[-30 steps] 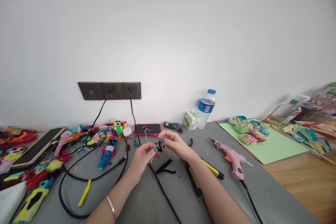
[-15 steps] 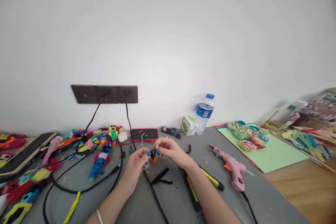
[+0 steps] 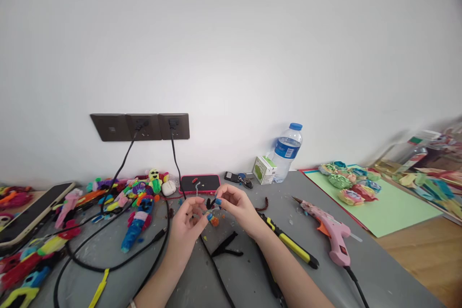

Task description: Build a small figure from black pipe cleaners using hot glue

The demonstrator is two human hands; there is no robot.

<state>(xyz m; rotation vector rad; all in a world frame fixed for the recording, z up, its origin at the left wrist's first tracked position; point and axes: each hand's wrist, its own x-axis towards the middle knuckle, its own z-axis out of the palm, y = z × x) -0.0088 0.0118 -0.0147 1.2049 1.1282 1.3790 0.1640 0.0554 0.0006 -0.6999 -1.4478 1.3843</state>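
A small black strip [image 3: 210,204] is being pinched by the right hand [image 3: 235,205] over the grey table [image 3: 378,274], while the left hand [image 3: 188,220] is being opened wider beside it, its hold unclear, so the shaping is apparently being readjusted.

Grey table [image 3: 382,284] bears pliers [image 3: 288,242], glue gun [image 3: 334,231]

A water bottle [image 3: 288,150] with a blue cap stands by the wall [image 3: 231,57], just beside a green-and-white box [image 3: 264,170]. Keys [image 3: 247,182] lie near a pink-edged smartphone [image 3: 212,185]. Crumpled rosettes [image 3: 340,181] rest on a pale green sheet [image 3: 404,207].
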